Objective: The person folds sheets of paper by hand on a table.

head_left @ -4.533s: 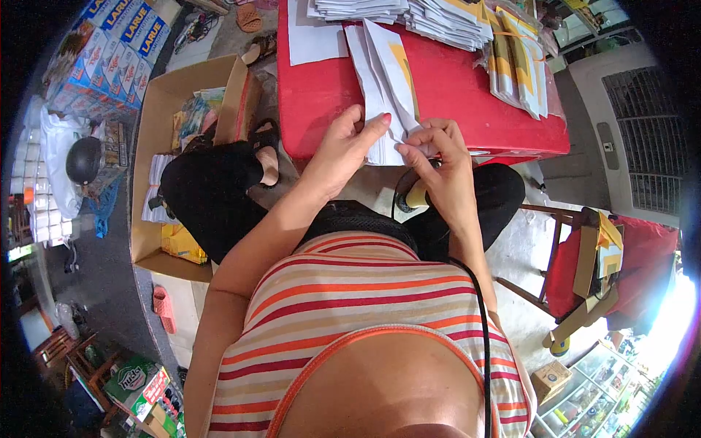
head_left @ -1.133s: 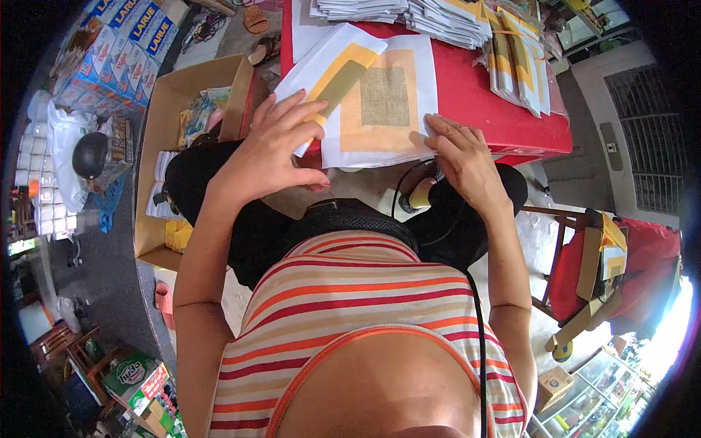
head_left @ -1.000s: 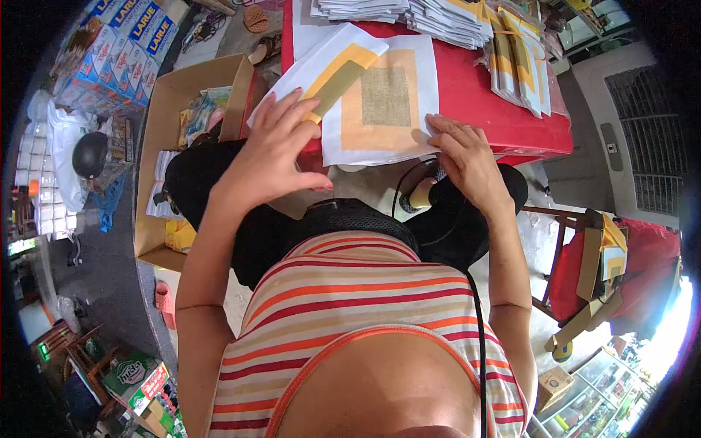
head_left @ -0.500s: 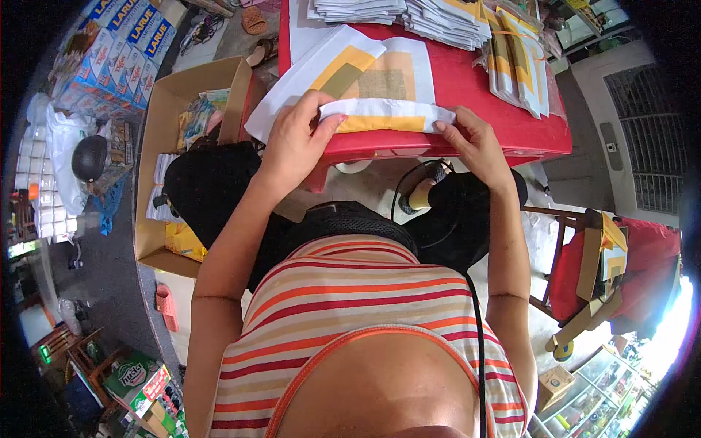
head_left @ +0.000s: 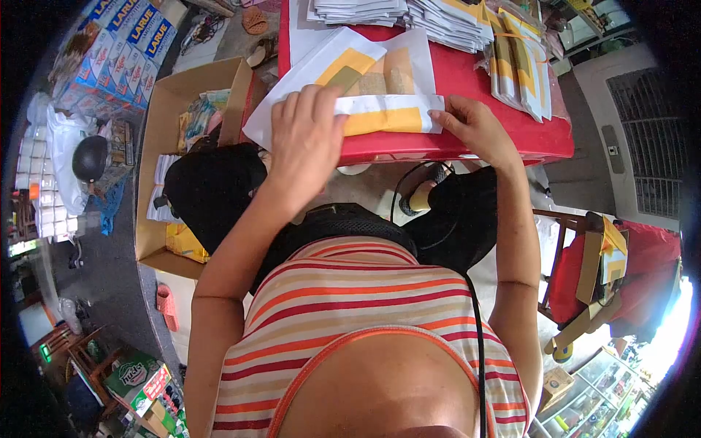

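A white paper sheet with yellow and tan printing (head_left: 383,121) lies at the near edge of the red table, its front part folded over into a strip. My left hand (head_left: 305,139) is over the strip's left end, fingers together and curled on the paper, thumb against the fold. At the other end, my right hand (head_left: 478,131) pinches the strip's corner between thumb and fingers. Beneath the folded sheet, another similar white and yellow sheet (head_left: 292,87) slants out to the left.
Stacks of folded white paper (head_left: 358,10) stand at the back of the red table (head_left: 467,80). Banded white and yellow bundles (head_left: 517,69) lie on its right. An open cardboard box (head_left: 157,139) sits left of my legs. A chair with a red cloth (head_left: 642,270) is at right.
My left hand has turned and now lies more over the strip's left end. My right hand has shifted slightly left and down along the strip's right end. The strip looks flatter.
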Motion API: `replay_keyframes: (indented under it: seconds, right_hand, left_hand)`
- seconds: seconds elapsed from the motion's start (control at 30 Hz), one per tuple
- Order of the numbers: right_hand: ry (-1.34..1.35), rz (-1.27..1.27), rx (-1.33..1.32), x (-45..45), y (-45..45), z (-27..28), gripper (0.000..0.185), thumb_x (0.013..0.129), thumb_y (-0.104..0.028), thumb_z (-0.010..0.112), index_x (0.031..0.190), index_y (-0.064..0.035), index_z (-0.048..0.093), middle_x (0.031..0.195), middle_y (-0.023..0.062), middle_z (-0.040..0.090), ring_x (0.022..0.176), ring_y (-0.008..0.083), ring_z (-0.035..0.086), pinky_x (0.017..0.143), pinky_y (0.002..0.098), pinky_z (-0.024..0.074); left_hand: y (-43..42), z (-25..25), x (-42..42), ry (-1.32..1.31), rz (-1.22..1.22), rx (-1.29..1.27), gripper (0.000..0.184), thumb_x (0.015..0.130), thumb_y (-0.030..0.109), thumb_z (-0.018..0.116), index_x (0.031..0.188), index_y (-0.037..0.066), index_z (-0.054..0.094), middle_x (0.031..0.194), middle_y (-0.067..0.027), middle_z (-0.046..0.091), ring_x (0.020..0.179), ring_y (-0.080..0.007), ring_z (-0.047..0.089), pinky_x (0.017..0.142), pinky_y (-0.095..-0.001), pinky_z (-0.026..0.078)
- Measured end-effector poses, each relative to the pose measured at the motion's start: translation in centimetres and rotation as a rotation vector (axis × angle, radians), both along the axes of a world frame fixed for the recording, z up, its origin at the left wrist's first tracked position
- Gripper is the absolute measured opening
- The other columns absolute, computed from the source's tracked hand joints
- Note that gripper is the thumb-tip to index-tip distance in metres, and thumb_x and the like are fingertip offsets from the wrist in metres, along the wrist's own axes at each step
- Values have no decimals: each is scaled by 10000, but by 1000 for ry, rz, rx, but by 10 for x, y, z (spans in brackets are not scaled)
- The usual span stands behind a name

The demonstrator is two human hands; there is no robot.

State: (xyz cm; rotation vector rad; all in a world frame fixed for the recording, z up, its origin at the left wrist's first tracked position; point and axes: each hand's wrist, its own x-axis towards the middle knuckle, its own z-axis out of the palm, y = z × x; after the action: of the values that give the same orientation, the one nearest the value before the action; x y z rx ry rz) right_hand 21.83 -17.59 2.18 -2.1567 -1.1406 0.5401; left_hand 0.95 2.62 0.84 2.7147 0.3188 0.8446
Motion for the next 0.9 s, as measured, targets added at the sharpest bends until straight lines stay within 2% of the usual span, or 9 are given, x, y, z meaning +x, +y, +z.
replay_keyframes:
  seconds: [0.07,0.1,0.13,0.2,0.3,0.4,0.5,0.63,0.9]
  right_hand:
    - [-35,11,-29,-5,-1,5,368,941,-303,661,879,54,595,671,169,534,607,227,455,591,400,408]
    - [-51,-4,-21,-8,-2,6,371,936,-307,667,879,53,596,669,177,535,597,238,452,587,406,407]
    - [-70,-19,-13,-10,-3,6,375,930,-311,672,879,53,598,667,185,537,587,248,449,583,411,406]
    - [-75,-31,-5,-14,-5,8,375,930,-311,674,876,53,598,661,182,537,581,247,447,580,413,407]
    - [-70,-50,8,-14,-10,3,374,928,-308,678,869,53,600,653,175,538,577,247,446,577,414,407]
    - [-66,-64,-14,-15,-11,7,372,922,-307,689,867,52,610,656,170,552,580,238,459,579,408,414]
    - [-46,-93,-22,-10,-11,-2,372,908,-309,710,877,53,629,666,165,579,590,218,492,587,397,429]
    - [40,-133,17,-4,-12,-15,369,882,-308,742,890,51,656,689,153,625,615,191,549,604,389,454]
    - [7,-134,-45,-3,-13,-13,359,862,-305,761,879,40,660,686,120,627,615,174,548,592,382,454]
  left_hand:
    - [-23,12,-2,-28,-93,80,418,841,134,707,1220,36,558,1207,-139,581,1088,-322,551,935,-469,400]
    - [-32,5,-2,-46,-177,103,449,817,140,722,1225,37,565,1240,-126,560,1154,-321,527,954,-473,397]
    - [-42,3,-2,-18,-258,93,460,814,156,729,1225,18,574,1271,-138,546,1224,-322,506,1031,-491,372]
    - [-57,-5,0,28,-339,61,501,810,184,738,1248,1,577,1351,-156,514,1319,-327,450,1114,-507,313]
    - [-62,-13,2,84,-336,39,549,825,215,735,1297,-6,562,1436,-161,472,1393,-337,382,1153,-521,264]
    - [-61,-20,3,105,-321,101,565,855,312,703,1301,-10,574,1435,-168,470,1396,-343,362,1168,-516,227]
    - [-61,-25,2,131,-313,37,597,876,266,700,1382,12,511,1514,-141,413,1434,-342,329,1175,-537,213]
    - [-61,-33,1,160,-306,22,610,902,288,675,1419,32,477,1529,-132,399,1441,-339,320,1180,-554,177]
    - [-60,-37,2,233,-325,40,624,921,305,648,1454,53,445,1559,-118,363,1465,-322,275,1179,-585,102]
